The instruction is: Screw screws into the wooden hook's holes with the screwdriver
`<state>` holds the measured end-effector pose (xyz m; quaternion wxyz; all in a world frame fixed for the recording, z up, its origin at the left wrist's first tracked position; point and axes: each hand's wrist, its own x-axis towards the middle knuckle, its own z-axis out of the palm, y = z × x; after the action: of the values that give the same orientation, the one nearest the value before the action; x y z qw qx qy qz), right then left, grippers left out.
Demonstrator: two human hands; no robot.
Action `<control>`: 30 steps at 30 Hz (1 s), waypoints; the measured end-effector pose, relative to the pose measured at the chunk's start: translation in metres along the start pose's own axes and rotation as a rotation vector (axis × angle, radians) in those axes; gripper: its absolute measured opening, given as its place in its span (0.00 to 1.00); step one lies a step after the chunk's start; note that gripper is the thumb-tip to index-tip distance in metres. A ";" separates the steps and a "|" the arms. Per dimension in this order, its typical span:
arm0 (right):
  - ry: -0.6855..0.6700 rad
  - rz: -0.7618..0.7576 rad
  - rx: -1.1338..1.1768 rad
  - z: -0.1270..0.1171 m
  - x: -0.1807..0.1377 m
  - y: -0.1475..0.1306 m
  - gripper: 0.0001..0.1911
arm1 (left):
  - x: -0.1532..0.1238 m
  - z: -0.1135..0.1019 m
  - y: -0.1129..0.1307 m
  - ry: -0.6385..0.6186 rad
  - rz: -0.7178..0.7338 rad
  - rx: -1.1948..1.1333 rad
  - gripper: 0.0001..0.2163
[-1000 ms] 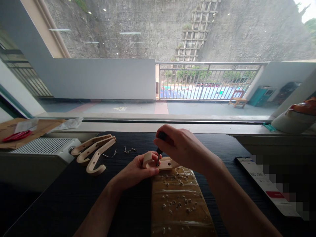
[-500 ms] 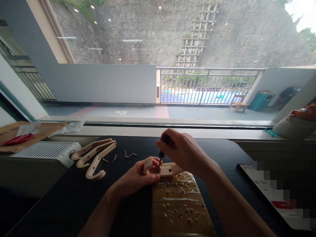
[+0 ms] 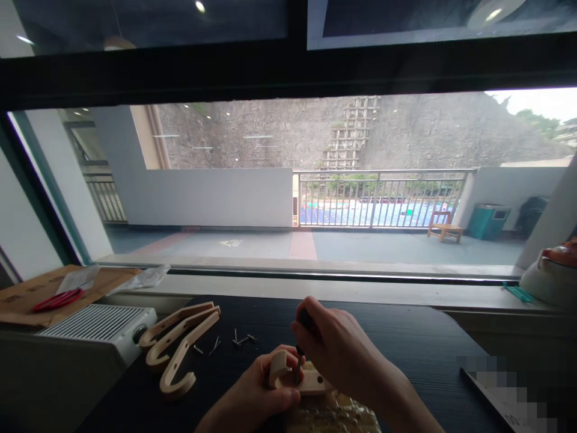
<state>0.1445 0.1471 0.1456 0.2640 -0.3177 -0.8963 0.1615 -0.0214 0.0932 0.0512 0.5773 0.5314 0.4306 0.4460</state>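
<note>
My left hand (image 3: pixel 265 385) grips the curled end of a pale wooden hook (image 3: pixel 311 385). The hook lies on a brown block wrapped in clear tape (image 3: pixel 336 415), whose top is dotted with small holes or bits. In my right hand (image 3: pixel 342 343) is a screwdriver (image 3: pixel 299 361) with a dark handle, held steeply. Its tip meets the hook at a spot near the curl; the screw there is too small to make out. A second, dark hole shows farther along the hook. My right hand hides the hook's far end.
Several screws (image 3: pixel 243 340) lie on the black table (image 3: pixel 383 325), left of my hands. Three more wooden hooks (image 3: pixel 180 355) rest at the table's left edge, beside a white radiator (image 3: pixel 101 325). Red-handled scissors (image 3: pixel 58 299) lie on cardboard. A phone-like slab (image 3: pixel 491 400) is at right.
The camera view has tilted up, so the table and hands sit lower in the picture. Both hands keep their hold, and the screwdriver stays at the same spot on the hook.
</note>
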 end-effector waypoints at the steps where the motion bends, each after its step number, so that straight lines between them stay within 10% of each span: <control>1: -0.005 -0.001 0.001 0.000 0.000 -0.001 0.05 | 0.000 0.000 0.000 -0.006 0.005 -0.005 0.09; 30: 0.000 -0.030 -0.018 -0.012 -0.012 -0.009 0.06 | 0.002 0.001 -0.001 0.011 -0.018 0.113 0.14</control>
<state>0.1548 0.1343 0.1546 0.2637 -0.3066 -0.9023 0.1495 -0.0203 0.0944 0.0501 0.5479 0.5570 0.4629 0.4186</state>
